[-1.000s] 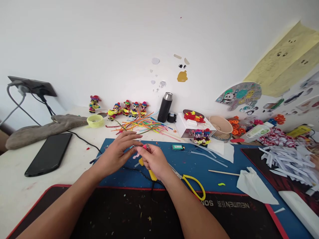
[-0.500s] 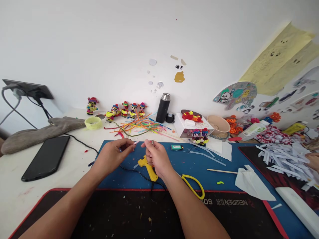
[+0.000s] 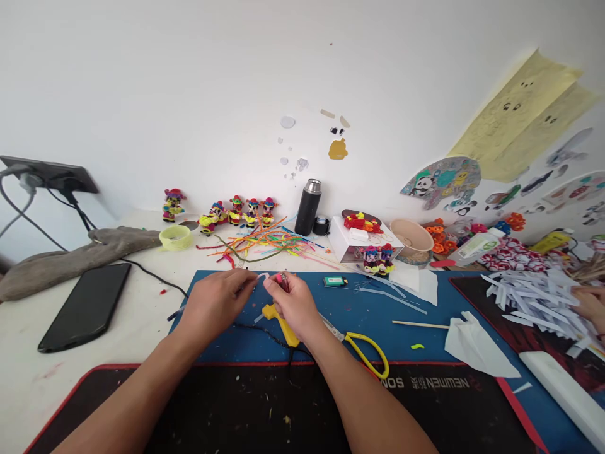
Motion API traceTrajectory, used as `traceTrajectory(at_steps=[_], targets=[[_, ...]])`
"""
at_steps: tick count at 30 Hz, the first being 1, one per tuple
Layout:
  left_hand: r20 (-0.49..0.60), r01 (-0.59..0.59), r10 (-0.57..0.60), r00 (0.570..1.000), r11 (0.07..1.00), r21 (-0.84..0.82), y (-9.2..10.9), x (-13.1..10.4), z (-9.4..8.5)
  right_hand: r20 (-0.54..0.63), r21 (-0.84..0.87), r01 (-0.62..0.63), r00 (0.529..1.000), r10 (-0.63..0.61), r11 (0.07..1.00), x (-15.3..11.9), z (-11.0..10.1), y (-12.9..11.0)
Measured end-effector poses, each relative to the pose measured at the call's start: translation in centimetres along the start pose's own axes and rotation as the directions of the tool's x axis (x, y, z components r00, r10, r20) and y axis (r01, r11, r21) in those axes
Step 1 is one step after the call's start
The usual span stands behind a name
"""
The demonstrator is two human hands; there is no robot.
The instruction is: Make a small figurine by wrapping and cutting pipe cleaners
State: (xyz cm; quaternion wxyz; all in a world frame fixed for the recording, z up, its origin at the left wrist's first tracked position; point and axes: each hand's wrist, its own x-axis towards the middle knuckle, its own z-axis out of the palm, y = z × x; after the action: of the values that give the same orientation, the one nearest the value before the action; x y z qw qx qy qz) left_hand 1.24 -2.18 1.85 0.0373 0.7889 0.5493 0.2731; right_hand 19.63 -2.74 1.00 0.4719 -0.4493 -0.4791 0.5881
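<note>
My left hand (image 3: 220,301) is closed in a pinch on a short, pale fuzzy strip (image 3: 263,275) that looks like a pipe cleaner. The strip bends in a small curve across to the thumb of my right hand (image 3: 297,306). That hand is closed too, with something small, pink and metallic at its fingertips that I cannot make out. Under my right hand lies a yellow glue gun (image 3: 286,329), partly covered. Yellow-handled scissors (image 3: 385,364) rest beside my right forearm, their blades partly behind it.
Behind my hands are a heap of colored pipe cleaners (image 3: 265,243), several small figures (image 3: 236,211) and a black flask (image 3: 308,208). A phone (image 3: 85,307) lies left. To the right are a lighter-sized green item (image 3: 334,281), tissue (image 3: 479,347), paper strips (image 3: 534,302) and another person's hand (image 3: 590,306).
My hands have come closer together, and the pale strip now curves between their fingertips. My left hand has turned more palm-down. The view has shifted slightly.
</note>
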Motion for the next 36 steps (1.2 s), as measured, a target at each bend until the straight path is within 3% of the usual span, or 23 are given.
traceTrajectory(at_steps=[4,11,15,25,36], targets=[[0.047,0.088,-0.082,0.996,0.984,-0.153,0.1,0.1,-0.1,-0.081,-0.006,0.013,0.997,-0.013,1.000,0.2,-0.4,-0.2],[0.200,0.119,-0.032,0.979,0.890,-0.441,1.1,0.2,-0.8,-0.160,-0.023,0.053,0.986,-0.056,0.998,0.5,-1.0,-0.5],[0.234,0.185,-0.057,0.971,0.797,-0.575,1.2,0.4,-1.5,-0.152,-0.075,0.077,0.984,-0.088,0.994,0.5,-1.2,-0.3],[0.326,0.337,-0.149,0.934,0.672,-0.659,1.1,1.1,-1.8,-0.043,-0.295,0.145,0.985,-0.165,0.944,0.1,-1.0,-0.3],[0.318,0.355,-0.180,0.931,0.646,-0.676,1.4,1.1,-1.8,-0.026,-0.153,0.105,0.994,-0.110,0.983,0.2,-0.9,0.0]])
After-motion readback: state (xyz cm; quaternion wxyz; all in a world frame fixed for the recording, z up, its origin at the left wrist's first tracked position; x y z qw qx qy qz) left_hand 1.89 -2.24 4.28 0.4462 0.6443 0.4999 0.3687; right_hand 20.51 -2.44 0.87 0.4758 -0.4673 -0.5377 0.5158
